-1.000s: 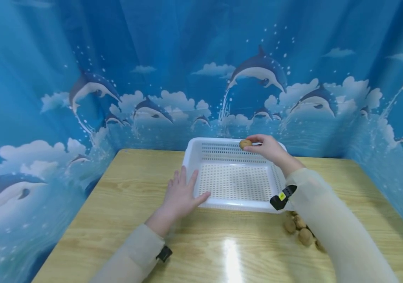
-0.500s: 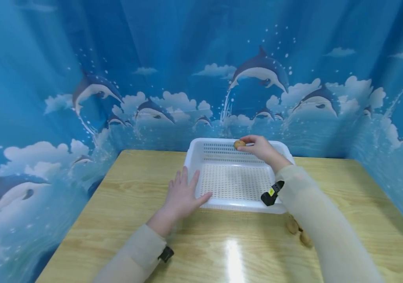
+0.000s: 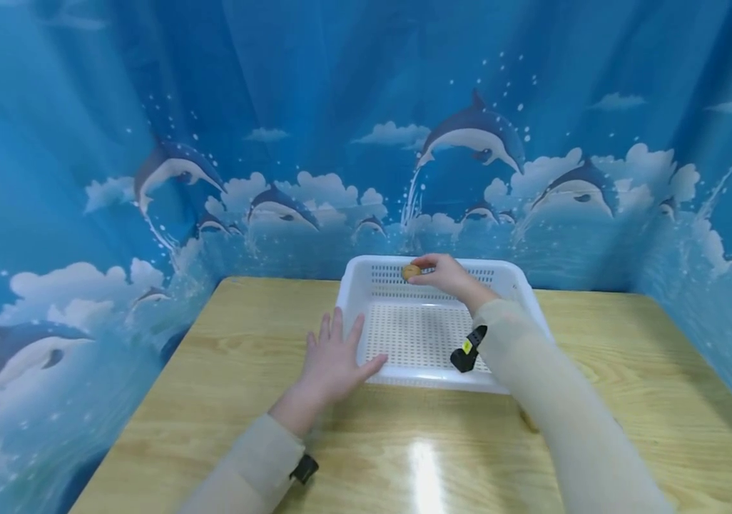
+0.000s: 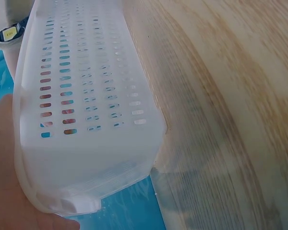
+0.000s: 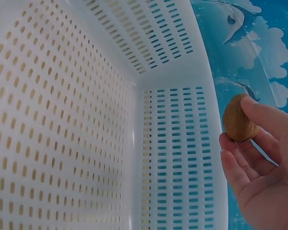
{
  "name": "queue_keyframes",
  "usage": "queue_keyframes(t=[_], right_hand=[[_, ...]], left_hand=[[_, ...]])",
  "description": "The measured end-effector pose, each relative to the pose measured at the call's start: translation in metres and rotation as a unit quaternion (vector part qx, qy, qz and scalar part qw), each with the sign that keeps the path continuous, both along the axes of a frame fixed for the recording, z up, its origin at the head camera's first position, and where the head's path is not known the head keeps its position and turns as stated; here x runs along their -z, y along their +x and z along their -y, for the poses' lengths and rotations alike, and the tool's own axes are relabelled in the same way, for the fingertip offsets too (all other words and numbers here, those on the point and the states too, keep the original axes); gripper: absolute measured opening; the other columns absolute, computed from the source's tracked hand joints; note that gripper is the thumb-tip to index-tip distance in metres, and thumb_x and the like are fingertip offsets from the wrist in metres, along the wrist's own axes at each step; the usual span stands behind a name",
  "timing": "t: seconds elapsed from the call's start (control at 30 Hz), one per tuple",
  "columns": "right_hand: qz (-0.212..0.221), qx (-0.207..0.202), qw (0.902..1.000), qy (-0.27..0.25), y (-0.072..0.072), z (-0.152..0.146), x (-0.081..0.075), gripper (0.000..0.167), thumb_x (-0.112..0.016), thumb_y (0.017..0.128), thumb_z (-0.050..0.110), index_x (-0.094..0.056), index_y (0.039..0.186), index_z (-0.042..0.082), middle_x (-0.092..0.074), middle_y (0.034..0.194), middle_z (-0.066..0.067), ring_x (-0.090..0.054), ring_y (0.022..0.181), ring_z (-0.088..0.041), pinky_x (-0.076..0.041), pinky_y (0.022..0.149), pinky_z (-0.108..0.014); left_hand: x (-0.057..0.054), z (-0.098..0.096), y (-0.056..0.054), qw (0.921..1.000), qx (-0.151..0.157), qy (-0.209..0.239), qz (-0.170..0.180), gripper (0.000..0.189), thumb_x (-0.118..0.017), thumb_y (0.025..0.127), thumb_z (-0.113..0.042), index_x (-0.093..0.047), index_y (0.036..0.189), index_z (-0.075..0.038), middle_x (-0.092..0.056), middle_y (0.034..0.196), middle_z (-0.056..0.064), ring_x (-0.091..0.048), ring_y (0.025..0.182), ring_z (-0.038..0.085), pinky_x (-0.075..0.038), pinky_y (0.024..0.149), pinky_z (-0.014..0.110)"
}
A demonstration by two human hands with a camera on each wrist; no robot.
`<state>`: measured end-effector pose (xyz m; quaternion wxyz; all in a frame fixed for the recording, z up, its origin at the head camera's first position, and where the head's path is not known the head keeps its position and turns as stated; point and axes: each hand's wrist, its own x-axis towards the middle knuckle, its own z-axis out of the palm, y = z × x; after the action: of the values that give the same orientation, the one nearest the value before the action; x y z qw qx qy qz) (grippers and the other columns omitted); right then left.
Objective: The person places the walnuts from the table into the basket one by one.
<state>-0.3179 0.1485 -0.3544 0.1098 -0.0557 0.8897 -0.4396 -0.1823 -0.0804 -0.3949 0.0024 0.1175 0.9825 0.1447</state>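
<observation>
My right hand (image 3: pixel 448 277) pinches a brown walnut (image 5: pixel 240 120) between thumb and fingertips. In the head view the walnut (image 3: pixel 411 272) overlaps the far wall of a white plastic basket (image 3: pixel 443 378) with slotted sides and floor. The right wrist view shows the bare slotted basket floor (image 5: pixel 48 120) and the walnut by the rim. My left hand (image 3: pixel 334 365) lies with spread, straight fingers at the basket's left rim, thumb over the near left corner. The left wrist view shows part of that hand (image 4: pixel 5 163) against the basket's outer wall (image 4: pixel 86 158).
A bit of another walnut (image 3: pixel 528 420) shows beside the right sleeve (image 3: pixel 552 400), which hides the spot where several lay. The wooden table (image 3: pixel 225 400) carries the basket near its back edge. A blue dolphin-print curtain (image 3: pixel 314 86) surrounds the table.
My right hand has moved left along the basket's far side with the walnut held. Its sleeve has come over the walnuts on the table. My left hand has stayed in place.
</observation>
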Motion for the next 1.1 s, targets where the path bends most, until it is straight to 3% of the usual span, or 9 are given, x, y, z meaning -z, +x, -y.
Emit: queue_keyframes(t=[0.23,0.4,0.87,1.1], right_hand=[[-0.006,-0.006,1.0,-0.001,-0.008,0.013,0.011,0.047,-0.069,0.086,0.023,-0.053,0.129,0.011,-0.053,0.127,-0.009,-0.047,0.117,-0.026,-0.039,0.099,-0.045],[-0.012,-0.024,0.9996,0.002,-0.014,0.023,0.022,0.044,-0.069,0.086,0.021,-0.055,0.126,0.009,-0.055,0.124,-0.01,-0.05,0.113,-0.025,-0.044,0.094,-0.042],[-0.025,-0.047,0.9947,0.088,-0.022,0.036,0.049,0.037,-0.073,0.081,0.016,-0.062,0.115,0.004,-0.061,0.11,-0.01,-0.057,0.101,-0.023,-0.048,0.086,-0.038],[-0.001,-0.062,0.9928,0.102,-0.022,0.051,0.058,0.041,-0.073,0.081,0.018,-0.06,0.117,0.002,-0.063,0.106,-0.009,-0.061,0.085,-0.017,-0.053,0.071,-0.03]], left_hand=[[0.003,0.003,0.0,1.0,0.002,-0.001,-0.001,0.087,-0.043,0.083,-0.071,-0.021,0.15,-0.019,-0.003,0.154,0.021,-0.001,0.139,0.042,-0.012,0.106,0.063],[0.003,0.007,0.003,0.9997,0.009,-0.007,-0.02,0.085,-0.043,0.085,-0.068,-0.025,0.149,-0.016,-0.007,0.152,0.024,-0.005,0.138,0.043,-0.016,0.105,0.063],[0.006,-0.002,0.001,0.9993,0.017,0.003,-0.034,0.086,-0.042,0.084,-0.07,-0.027,0.148,-0.015,-0.008,0.152,0.025,-0.008,0.137,0.045,-0.017,0.104,0.063],[0.004,0.001,0.001,0.999,0.014,0.001,-0.043,0.086,-0.042,0.084,-0.07,-0.028,0.148,-0.014,-0.008,0.151,0.026,-0.008,0.137,0.045,-0.017,0.104,0.063]])
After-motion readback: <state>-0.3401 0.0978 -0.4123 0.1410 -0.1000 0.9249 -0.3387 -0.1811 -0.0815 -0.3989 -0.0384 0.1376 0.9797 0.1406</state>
